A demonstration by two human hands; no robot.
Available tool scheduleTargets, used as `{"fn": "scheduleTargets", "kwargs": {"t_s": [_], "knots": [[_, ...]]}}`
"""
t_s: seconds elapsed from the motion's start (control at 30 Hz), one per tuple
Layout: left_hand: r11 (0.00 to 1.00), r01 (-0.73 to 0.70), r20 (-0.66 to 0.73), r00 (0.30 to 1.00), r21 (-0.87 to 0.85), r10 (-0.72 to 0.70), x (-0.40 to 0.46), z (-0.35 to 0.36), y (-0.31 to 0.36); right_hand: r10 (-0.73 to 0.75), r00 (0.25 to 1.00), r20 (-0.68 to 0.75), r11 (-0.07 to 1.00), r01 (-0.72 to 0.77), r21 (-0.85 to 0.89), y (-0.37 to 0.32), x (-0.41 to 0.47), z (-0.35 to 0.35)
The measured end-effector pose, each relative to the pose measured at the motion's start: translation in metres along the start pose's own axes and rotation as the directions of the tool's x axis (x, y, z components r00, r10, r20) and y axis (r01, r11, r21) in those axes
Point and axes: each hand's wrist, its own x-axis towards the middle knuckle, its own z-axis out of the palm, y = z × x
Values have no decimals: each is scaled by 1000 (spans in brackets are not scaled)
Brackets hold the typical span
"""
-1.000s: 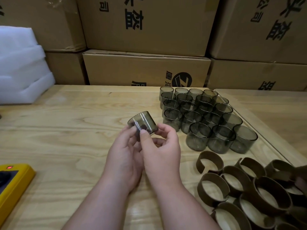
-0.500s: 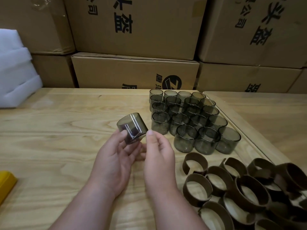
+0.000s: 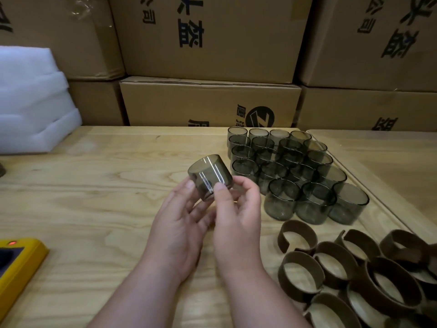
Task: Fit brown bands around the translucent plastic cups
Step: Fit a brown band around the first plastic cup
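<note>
Smoky translucent cup (image 3: 209,176) — gripped by the curled fingers of both left hand (image 3: 179,229) and right hand (image 3: 237,223) — before cardboard boxes (image 3: 210,104) printed "头盔".

Cups (image 3: 293,171) stand right of centre on the table (image 3: 94,197), bands (image 3: 354,275) lower right, foam (image 3: 33,100) upper left, boxes (image 3: 208,39) behind, a held cup (image 3: 209,175) at centre.
</note>
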Motion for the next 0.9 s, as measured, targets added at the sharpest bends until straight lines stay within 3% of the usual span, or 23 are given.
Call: {"fn": "scheduleTargets", "kwargs": {"t_s": [0.1, 0.33, 0.57, 0.9], "knots": [[999, -44, 44, 998, 10, 43, 1, 0, 0, 28, 1000, 4, 995, -28, 96, 2, 4, 2], [1000, -21, 37, 999, -20, 21, 0, 0, 1, 11, 999, 53, 992, -18, 123, 1, 1, 2], [998, 58, 49, 997, -18, -57, 0, -2, 1, 20, 996, 85, 998, -15, -61, 3, -3, 6], [1000, 14, 53, 998, 4, -14, 2, -1, -1, 13, 998, -67, 1000, -14, -4, -1, 1, 6]]}}
